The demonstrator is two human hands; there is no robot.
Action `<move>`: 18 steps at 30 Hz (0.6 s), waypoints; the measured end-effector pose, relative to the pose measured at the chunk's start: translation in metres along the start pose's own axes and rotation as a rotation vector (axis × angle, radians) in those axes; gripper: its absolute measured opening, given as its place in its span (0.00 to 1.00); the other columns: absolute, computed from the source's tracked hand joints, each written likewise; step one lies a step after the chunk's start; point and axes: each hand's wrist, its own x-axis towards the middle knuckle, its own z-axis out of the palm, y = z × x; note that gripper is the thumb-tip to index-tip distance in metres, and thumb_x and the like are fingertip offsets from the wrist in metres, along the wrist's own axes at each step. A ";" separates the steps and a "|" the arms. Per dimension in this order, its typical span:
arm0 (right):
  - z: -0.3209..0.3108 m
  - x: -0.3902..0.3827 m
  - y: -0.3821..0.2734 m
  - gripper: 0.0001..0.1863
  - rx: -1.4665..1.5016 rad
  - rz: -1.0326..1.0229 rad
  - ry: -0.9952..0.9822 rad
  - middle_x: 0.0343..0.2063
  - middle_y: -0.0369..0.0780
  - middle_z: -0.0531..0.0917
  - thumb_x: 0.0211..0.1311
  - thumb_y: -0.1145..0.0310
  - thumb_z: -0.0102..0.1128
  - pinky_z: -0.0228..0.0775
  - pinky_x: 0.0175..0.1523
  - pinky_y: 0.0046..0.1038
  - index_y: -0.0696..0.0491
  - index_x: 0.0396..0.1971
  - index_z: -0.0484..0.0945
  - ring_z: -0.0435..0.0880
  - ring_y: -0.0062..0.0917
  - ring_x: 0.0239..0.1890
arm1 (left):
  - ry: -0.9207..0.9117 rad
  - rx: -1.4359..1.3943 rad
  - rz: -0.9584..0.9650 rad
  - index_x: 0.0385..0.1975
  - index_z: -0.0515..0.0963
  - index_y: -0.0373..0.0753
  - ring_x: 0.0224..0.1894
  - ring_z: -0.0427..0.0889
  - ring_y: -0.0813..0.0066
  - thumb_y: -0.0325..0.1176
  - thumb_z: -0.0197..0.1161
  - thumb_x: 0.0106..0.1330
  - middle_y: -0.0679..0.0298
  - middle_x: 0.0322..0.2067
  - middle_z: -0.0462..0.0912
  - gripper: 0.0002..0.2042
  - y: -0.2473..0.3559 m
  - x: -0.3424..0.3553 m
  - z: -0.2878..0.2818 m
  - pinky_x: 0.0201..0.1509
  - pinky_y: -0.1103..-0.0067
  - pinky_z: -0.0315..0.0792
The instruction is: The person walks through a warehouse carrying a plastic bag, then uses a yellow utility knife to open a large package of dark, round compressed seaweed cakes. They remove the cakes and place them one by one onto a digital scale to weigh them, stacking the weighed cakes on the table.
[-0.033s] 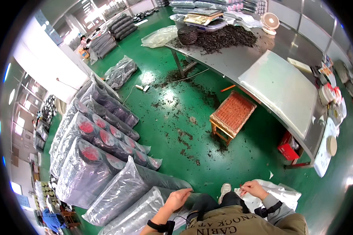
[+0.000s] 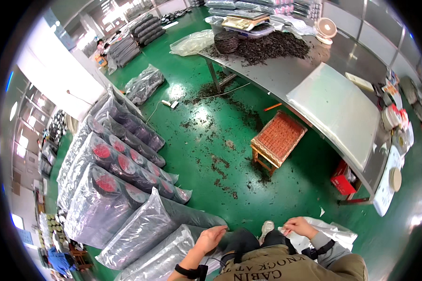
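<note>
My left hand [image 2: 213,236] is at the lower centre, fingers bent and pressed together beside the plastic-wrapped grey bundles [image 2: 136,234]; anything held in it is too small to make out. My right hand [image 2: 298,227] is a little to the right, fingers curled above a crumpled white sheet [image 2: 335,232]; what they grip, if anything, is unclear. A white shoe [image 2: 267,227] shows between my hands. More wrapped bundles with red round patterns [image 2: 109,178] lie stacked to the left.
A steel table [image 2: 281,75] at the upper right bears dark scraps [image 2: 267,49], a pale board [image 2: 333,112], trays and a fan [image 2: 325,29]. A woven-top stool [image 2: 279,133] and red box [image 2: 342,180] stand by it. Dark debris and a cable lie on the green floor [image 2: 201,159].
My right hand has shifted slightly left. The view has also shifted very slightly; little else differs.
</note>
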 end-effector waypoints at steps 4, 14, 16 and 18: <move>-0.035 0.124 -0.051 0.08 -0.152 -0.199 -0.273 0.24 0.40 0.79 0.57 0.71 0.50 0.72 0.32 0.20 0.60 0.33 0.74 0.80 0.20 0.27 | 0.030 -0.084 -0.118 0.39 0.72 0.37 0.34 0.77 0.60 0.28 0.55 0.53 0.57 0.35 0.77 0.12 -0.038 0.030 -0.016 0.37 0.74 0.71; -0.099 0.383 -0.181 0.11 -0.285 -0.267 -0.199 0.26 0.37 0.77 0.58 0.71 0.49 0.72 0.36 0.20 0.58 0.40 0.70 0.80 0.20 0.31 | 0.036 0.024 0.065 0.40 0.71 0.39 0.36 0.76 0.58 0.28 0.54 0.53 0.56 0.38 0.75 0.13 -0.143 0.263 -0.172 0.39 0.72 0.71; -0.117 0.427 -0.186 0.11 -0.119 -0.172 -0.136 0.26 0.37 0.77 0.58 0.72 0.49 0.72 0.36 0.20 0.58 0.41 0.70 0.79 0.20 0.31 | 0.063 0.069 0.123 0.40 0.70 0.38 0.35 0.76 0.59 0.27 0.54 0.53 0.56 0.39 0.74 0.13 -0.155 0.325 -0.218 0.38 0.71 0.71; -0.142 0.458 -0.203 0.11 -0.095 -0.084 -0.010 0.29 0.38 0.76 0.58 0.71 0.49 0.71 0.37 0.21 0.57 0.41 0.69 0.78 0.21 0.33 | 0.034 -0.022 0.097 0.41 0.68 0.37 0.36 0.76 0.59 0.27 0.55 0.53 0.56 0.42 0.73 0.14 -0.155 0.390 -0.264 0.38 0.71 0.71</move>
